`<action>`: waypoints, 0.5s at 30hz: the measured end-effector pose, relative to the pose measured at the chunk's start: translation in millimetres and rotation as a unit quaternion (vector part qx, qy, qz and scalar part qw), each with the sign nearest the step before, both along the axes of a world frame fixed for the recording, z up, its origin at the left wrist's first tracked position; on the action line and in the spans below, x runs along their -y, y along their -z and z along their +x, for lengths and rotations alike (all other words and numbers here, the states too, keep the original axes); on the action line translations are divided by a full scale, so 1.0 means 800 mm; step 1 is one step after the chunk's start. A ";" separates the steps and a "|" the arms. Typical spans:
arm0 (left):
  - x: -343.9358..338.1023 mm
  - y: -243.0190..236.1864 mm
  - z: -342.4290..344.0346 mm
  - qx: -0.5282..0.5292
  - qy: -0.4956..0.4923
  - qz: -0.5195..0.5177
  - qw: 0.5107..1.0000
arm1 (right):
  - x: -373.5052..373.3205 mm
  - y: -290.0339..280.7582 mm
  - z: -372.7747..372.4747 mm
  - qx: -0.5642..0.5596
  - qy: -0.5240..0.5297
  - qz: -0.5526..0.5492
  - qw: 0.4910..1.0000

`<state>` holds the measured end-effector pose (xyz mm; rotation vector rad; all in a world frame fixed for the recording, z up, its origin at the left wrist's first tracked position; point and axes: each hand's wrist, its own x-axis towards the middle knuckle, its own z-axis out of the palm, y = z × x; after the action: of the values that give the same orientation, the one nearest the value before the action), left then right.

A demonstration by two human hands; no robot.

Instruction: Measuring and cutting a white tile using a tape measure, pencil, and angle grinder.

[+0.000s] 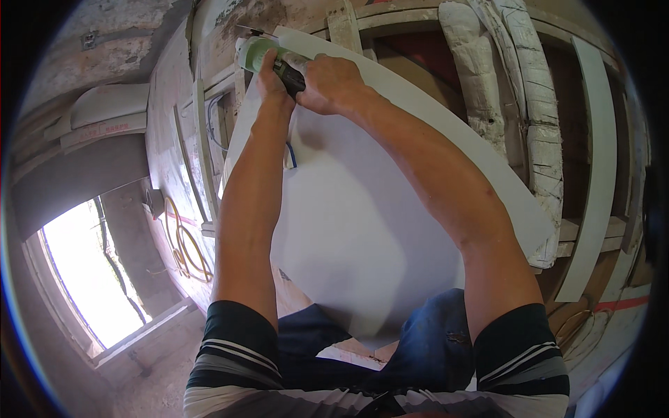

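Observation:
A green and black hand-held power tool (255,53) is at the far end of a large white board (348,202). My left hand (270,82) wraps round its near left side, with the thumb along the green body. My right hand (333,82) closes over the black grip from the right. The hands and the small size hide the tool's exact kind. The board stretches from the tool down to my knees, between my forearms. A small blue-edged item (290,157) shows beside my left forearm.
Wooden framing (397,19) runs behind the board, with white wrapped bundles (543,132) on the right and a pale strip (592,174) beyond them. A yellow cable (182,244) hangs on the left wall, near a bright window opening (90,272).

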<state>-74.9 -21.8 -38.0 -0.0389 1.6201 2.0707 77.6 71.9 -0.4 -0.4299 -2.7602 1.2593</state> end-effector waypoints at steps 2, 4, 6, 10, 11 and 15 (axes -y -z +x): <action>-0.001 -0.003 0.002 0.017 0.009 0.003 1.000 | 0.000 -0.001 0.000 0.005 0.000 -0.005 1.000; -0.003 -0.004 0.005 0.000 0.008 -0.008 1.000 | -0.001 -0.002 0.000 0.005 -0.006 -0.001 1.000; -0.004 -0.005 0.005 -0.016 0.001 -0.027 0.999 | -0.003 -0.004 0.000 0.013 -0.012 -0.012 1.000; -0.006 -0.002 0.001 0.000 0.001 -0.033 0.999 | -0.005 -0.007 0.001 0.034 -0.016 -0.019 0.999; -0.005 -0.001 0.000 0.002 0.001 -0.034 0.999 | -0.005 -0.007 0.002 0.029 -0.014 -0.017 0.999; 0.000 0.003 -0.004 0.017 0.020 -0.001 1.000 | -0.007 -0.009 0.004 0.034 -0.017 -0.014 0.999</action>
<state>-78.2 -21.4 -40.1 -0.0436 1.5906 2.0273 80.9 77.7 6.8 -0.4376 -2.8201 1.3176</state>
